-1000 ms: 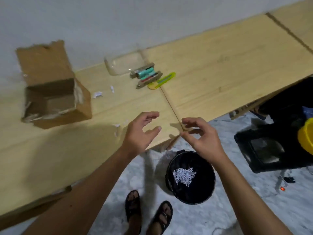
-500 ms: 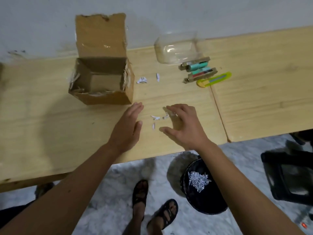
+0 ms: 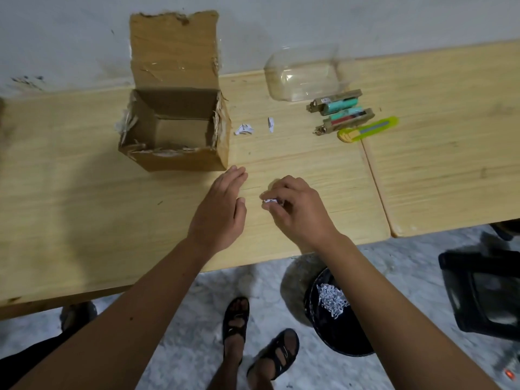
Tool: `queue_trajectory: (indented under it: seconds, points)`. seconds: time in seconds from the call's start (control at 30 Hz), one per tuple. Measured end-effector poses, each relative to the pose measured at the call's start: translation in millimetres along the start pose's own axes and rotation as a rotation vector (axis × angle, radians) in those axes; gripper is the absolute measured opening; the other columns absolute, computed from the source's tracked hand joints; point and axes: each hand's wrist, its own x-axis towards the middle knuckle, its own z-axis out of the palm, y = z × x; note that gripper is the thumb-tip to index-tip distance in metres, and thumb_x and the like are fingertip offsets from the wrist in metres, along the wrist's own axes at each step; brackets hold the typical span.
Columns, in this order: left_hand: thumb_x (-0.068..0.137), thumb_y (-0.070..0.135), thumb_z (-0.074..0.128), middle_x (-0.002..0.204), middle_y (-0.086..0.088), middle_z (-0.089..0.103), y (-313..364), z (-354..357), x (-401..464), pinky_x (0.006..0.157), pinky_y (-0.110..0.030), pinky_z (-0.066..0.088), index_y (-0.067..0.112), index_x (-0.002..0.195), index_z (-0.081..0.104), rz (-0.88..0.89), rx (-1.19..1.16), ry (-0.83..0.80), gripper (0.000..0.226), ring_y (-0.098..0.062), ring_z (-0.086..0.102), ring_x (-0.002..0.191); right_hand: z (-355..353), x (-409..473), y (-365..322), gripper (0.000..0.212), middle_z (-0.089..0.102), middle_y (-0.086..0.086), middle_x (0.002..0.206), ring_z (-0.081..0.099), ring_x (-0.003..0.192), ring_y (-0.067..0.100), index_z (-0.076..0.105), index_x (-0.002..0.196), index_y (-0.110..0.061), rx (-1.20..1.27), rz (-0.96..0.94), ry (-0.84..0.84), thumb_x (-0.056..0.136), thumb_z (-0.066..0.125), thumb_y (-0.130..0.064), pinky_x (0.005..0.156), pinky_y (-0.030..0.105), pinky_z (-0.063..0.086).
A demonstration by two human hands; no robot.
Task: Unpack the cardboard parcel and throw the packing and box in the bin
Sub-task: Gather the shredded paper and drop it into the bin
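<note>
While our right hand (image 3: 298, 209) pinches paper bits (image 3: 269, 202) in curled fingers, our left hand (image 3: 221, 212) lies flat, fingers pressed together. Just past its fingertips stands the open box (image 3: 180, 161). Behind our right wrist sits the bin (image 3: 334, 313).

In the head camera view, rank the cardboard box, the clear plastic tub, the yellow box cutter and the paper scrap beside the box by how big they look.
1. cardboard box
2. clear plastic tub
3. yellow box cutter
4. paper scrap
</note>
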Motion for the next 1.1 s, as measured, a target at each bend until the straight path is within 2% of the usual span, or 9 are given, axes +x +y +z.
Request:
queue_trajectory:
  seconds: [0.27, 0.43, 0.6, 0.67, 0.73, 0.83, 0.9, 1.0, 1.1]
  points:
    - [0.098, 0.006, 0.053, 0.157, -0.014, 0.044, 2, 0, 1, 0.124, -0.044, 0.033, -0.002, 0.148, 0.048, -0.043, -0.031, -0.008, 0.051, -0.027, 0.034, 0.154, -4, 20, 5, 0.010, 0.071, -0.004, 0.098, 0.067, 0.092, 0.012, 0.078, 0.100, -0.018, 0.048, 0.083, 0.089, 0.090, 0.075, -0.018, 0.082, 0.033, 0.055]
    - [0.099, 0.009, 0.053, 0.158, -0.014, 0.043, 1, -1, 2, 0.123, -0.045, 0.034, -0.003, 0.150, 0.046, -0.062, -0.023, -0.023, 0.052, -0.027, 0.033, 0.154, -7, 55, 7, 0.013, 0.072, -0.003, 0.098, 0.066, 0.092, 0.012, 0.077, 0.100, -0.017, 0.060, 0.105, 0.166, 0.087, 0.078, -0.016, 0.085, 0.032, 0.054]
    - [0.100, 0.013, 0.050, 0.159, -0.010, 0.041, 4, -1, 3, 0.125, -0.040, 0.033, 0.000, 0.152, 0.044, -0.096, -0.015, -0.013, 0.054, -0.022, 0.032, 0.154, -8, 95, 8, 0.018, 0.072, 0.003, 0.101, 0.066, 0.096, 0.020, 0.076, 0.104, -0.011, 0.055, 0.119, 0.162, 0.087, 0.078, -0.018, 0.088, 0.037, 0.054]
    - [0.100, 0.015, 0.048, 0.159, -0.009, 0.041, 5, -1, 3, 0.125, -0.039, 0.032, 0.000, 0.153, 0.043, -0.104, 0.002, -0.017, 0.055, -0.021, 0.031, 0.155, -5, 108, 8, 0.022, 0.072, 0.001, 0.102, 0.061, 0.104, 0.023, 0.076, 0.106, -0.013, 0.029, 0.112, 0.167, 0.087, 0.078, -0.023, 0.090, 0.027, 0.049]
    - [0.100, 0.016, 0.047, 0.160, -0.009, 0.041, 6, -1, 4, 0.125, -0.039, 0.031, 0.001, 0.153, 0.043, -0.108, 0.018, -0.025, 0.055, -0.021, 0.031, 0.155, -1, 119, 9, 0.026, 0.071, -0.002, 0.107, 0.052, 0.114, 0.026, 0.077, 0.107, -0.016, -0.032, 0.096, 0.170, 0.084, 0.080, -0.028, 0.094, 0.018, 0.037]
    - [0.099, 0.017, 0.047, 0.160, -0.008, 0.041, 7, -3, 5, 0.125, -0.040, 0.030, 0.002, 0.153, 0.043, -0.109, 0.028, -0.036, 0.056, -0.020, 0.031, 0.155, 4, 132, 11, 0.033, 0.066, 0.001, 0.125, 0.047, 0.124, 0.029, 0.077, 0.110, -0.020, -0.083, 0.074, 0.169, 0.080, 0.084, -0.032, 0.104, 0.033, 0.036]
    - [0.099, 0.017, 0.047, 0.160, -0.008, 0.041, 6, -3, 5, 0.125, -0.041, 0.030, 0.002, 0.153, 0.043, -0.108, 0.032, -0.040, 0.056, -0.020, 0.030, 0.155, 5, 137, 13, 0.038, 0.061, 0.000, 0.137, 0.046, 0.131, 0.029, 0.075, 0.119, -0.025, -0.109, 0.020, 0.103, 0.083, 0.082, -0.036, 0.107, 0.040, 0.036]
    - [0.099, 0.018, 0.046, 0.161, -0.008, 0.041, 5, -3, 5, 0.125, -0.041, 0.029, 0.003, 0.153, 0.043, -0.116, 0.035, -0.045, 0.057, -0.019, 0.029, 0.155, 7, 141, 13, 0.040, 0.058, -0.008, 0.142, 0.043, 0.132, 0.026, 0.067, 0.130, -0.036, -0.186, -0.043, -0.005, 0.090, 0.072, -0.036, 0.103, 0.041, 0.034]
    - [0.099, 0.020, 0.045, 0.162, -0.007, 0.040, 5, -3, 6, 0.126, -0.039, 0.028, 0.004, 0.154, 0.042, -0.123, 0.041, -0.053, 0.058, -0.018, 0.028, 0.156, 6, 144, 16, 0.033, 0.061, -0.005, 0.134, 0.046, 0.122, 0.030, 0.072, 0.125, -0.032, -0.210, -0.082, -0.058, 0.092, 0.069, -0.026, 0.097, 0.038, 0.036]
